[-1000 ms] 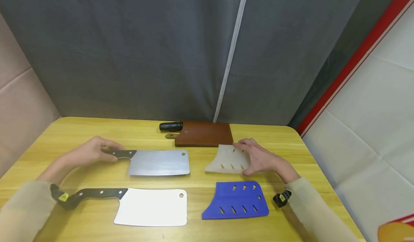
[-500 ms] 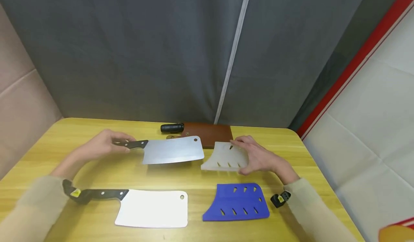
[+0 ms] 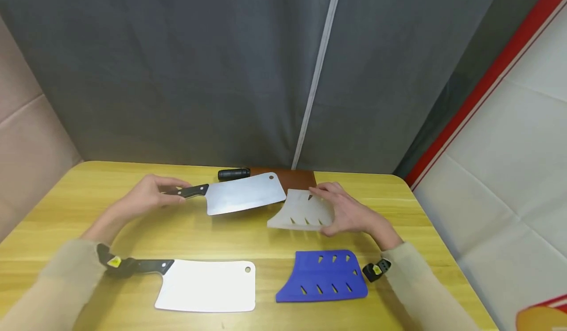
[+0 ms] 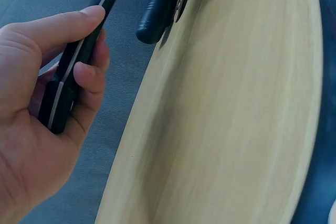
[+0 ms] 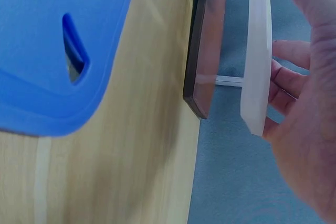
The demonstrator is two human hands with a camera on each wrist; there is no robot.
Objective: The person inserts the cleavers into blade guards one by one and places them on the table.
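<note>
My left hand point(image 3: 148, 197) grips the black handle point(image 4: 73, 72) of a steel cleaver point(image 3: 245, 193), lifted above the yellow table point(image 3: 66, 208) with its blade pointing right. My right hand point(image 3: 343, 210) holds a white slotted blade cover point(image 3: 301, 210) by its right side, raised off the table just right of the blade tip. In the right wrist view the white cover point(image 5: 255, 56) is seen edge-on between thumb and fingers.
A white-bladed cleaver point(image 3: 204, 284) with black handle lies at the front left. A blue slotted cover point(image 3: 323, 276) lies at the front right. A brown leather sheath point(image 3: 294, 177) with a black handle point(image 3: 232, 174) sticking out lies at the table's back.
The left hand lifted the steel cleaver off the table and carried it right and back. The right hand raised the white cover and shifted it slightly left toward the blade.
</note>
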